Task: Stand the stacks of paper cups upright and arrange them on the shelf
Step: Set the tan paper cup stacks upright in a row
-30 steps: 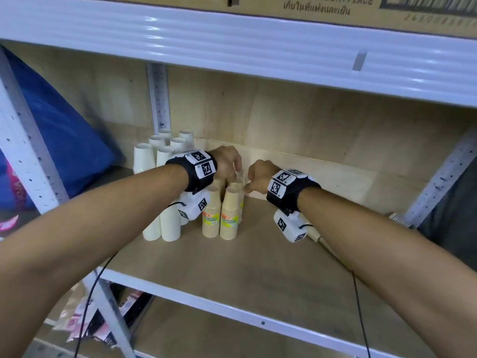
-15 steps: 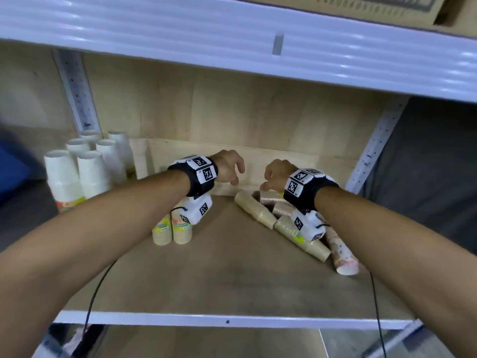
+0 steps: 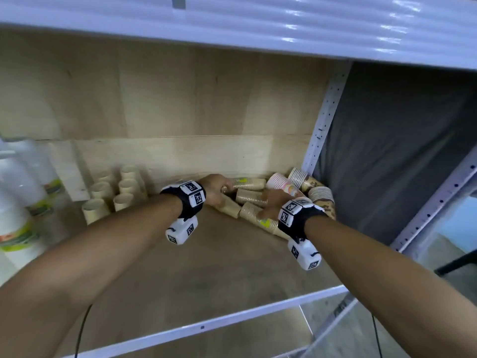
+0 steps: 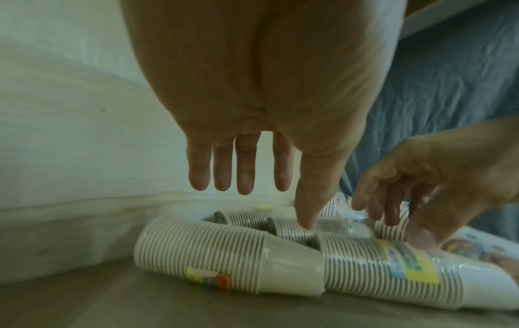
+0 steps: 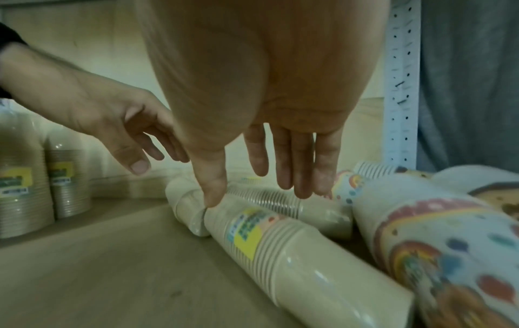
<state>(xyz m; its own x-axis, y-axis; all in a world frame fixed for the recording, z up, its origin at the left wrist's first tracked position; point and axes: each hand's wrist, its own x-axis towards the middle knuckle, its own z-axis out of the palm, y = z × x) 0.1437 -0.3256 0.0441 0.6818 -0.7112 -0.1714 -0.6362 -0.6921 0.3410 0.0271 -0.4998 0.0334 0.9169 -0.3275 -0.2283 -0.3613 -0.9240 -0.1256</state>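
Observation:
Several stacks of paper cups lie on their sides in the shelf's back right corner: plain beige stacks (image 3: 249, 197), one with a yellow label (image 5: 280, 255) (image 4: 393, 273), and a rainbow-printed stack (image 5: 435, 244) (image 3: 286, 187). My left hand (image 3: 216, 192) (image 4: 269, 199) hovers over the pile's left end with its fingers straight and its thumb pointing down at a stack. My right hand (image 3: 271, 202) (image 5: 252, 188) is spread over the yellow-label stack, its thumb tip at the stack's narrow end. Neither hand holds anything. Beige stacks (image 3: 113, 192) stand upright at the back left.
Taller white cup stacks (image 3: 20, 202) stand at the far left. The wooden shelf board (image 3: 206, 267) is bare in front. A perforated metal post (image 3: 322, 120) and grey cloth (image 3: 400, 151) bound the right side. The upper shelf beam (image 3: 258, 21) hangs low overhead.
The view swung right. Both hands left the upright stacks at the left, moved to the fallen pile at the right and lowered onto it with fingers opened out.

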